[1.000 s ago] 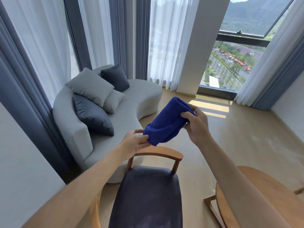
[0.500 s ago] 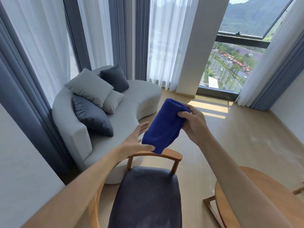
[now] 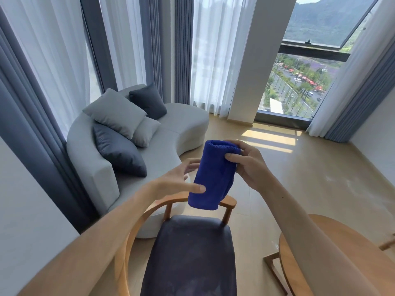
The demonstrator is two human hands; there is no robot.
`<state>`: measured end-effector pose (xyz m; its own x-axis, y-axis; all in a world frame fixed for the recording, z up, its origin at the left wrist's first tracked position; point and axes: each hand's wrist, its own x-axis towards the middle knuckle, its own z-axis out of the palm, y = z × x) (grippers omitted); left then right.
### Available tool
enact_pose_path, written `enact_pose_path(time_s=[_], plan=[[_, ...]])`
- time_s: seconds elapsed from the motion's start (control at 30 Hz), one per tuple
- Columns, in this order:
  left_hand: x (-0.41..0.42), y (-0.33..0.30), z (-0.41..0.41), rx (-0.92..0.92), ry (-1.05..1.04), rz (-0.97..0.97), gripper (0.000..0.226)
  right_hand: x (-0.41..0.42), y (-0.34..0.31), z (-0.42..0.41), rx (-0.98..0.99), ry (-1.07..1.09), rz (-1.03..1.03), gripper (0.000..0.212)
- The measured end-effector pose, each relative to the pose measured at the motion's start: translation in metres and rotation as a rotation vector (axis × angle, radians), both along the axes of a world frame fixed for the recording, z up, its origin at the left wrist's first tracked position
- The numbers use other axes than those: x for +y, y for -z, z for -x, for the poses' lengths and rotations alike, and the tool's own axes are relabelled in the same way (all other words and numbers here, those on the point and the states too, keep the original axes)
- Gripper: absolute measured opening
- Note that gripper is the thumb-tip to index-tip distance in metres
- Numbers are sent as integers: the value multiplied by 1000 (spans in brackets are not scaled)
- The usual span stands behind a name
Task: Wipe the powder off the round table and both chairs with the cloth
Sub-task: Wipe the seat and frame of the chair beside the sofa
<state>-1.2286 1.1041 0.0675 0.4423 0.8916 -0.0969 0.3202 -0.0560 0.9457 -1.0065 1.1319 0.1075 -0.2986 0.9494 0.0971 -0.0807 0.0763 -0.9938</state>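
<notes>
The right hand (image 3: 249, 165) grips the blue cloth (image 3: 213, 175) near its folded top, thumb across the front and fingers curled behind, so the cloth hangs as a doubled pad in mid-air above the back rail of the chair (image 3: 190, 253). The left hand (image 3: 179, 182) is released, its fingers spread and loose, with the thumb touching the lower left side of the cloth; it appears placed there to steady or smooth the fold rather than to carry it. Holding the cloth folded this way probably gives a thick, flat face for wiping. The chair stands directly below, and its dark seat shows a pale, dusty film, most likely the powder to be removed, so this seat looks like the nearest surface to clean. The round desk (image 3: 333, 242) lies to the right, partly hidden behind the right forearm, and its wooden top is too little in view to judge any powder on it. A second chair is barely visible, if at all. No wiping stroke is underway.
</notes>
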Motion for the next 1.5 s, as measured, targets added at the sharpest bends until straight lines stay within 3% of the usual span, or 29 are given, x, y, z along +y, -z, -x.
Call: enact_pose_path(time_s=[0.1,0.23,0.43,0.67,0.83,0.93,1.07,1.17,1.3,1.5], plan=[[6,-17,-7,-170,-78,-23,67,-2,3,2,-33,-24,-3,34],[8,-21,-13,-250,-167,-54,51,-6,11,2,31,-79,28,40],[-2,11,-18,-388,-199,59,49,-25,54,-3,17,-318,151,63],[-9,49,-26,-478,-281,223,49,-29,101,-13,-150,-259,245,64],[-6,87,-31,-274,-302,274,46,-27,135,-23,-265,-101,280,54],[-4,122,-35,-102,-337,296,41,-22,168,-25,-402,-73,217,50],[-5,183,-30,176,-391,326,32,-20,226,-21,-610,-37,233,60],[1,225,-9,378,-505,313,37,-17,272,-16,-774,-54,224,54],[25,269,33,711,-525,124,41,-6,337,0,-1003,-47,133,45],[89,327,86,1032,-434,-203,43,13,443,38,-1325,73,-270,44]])
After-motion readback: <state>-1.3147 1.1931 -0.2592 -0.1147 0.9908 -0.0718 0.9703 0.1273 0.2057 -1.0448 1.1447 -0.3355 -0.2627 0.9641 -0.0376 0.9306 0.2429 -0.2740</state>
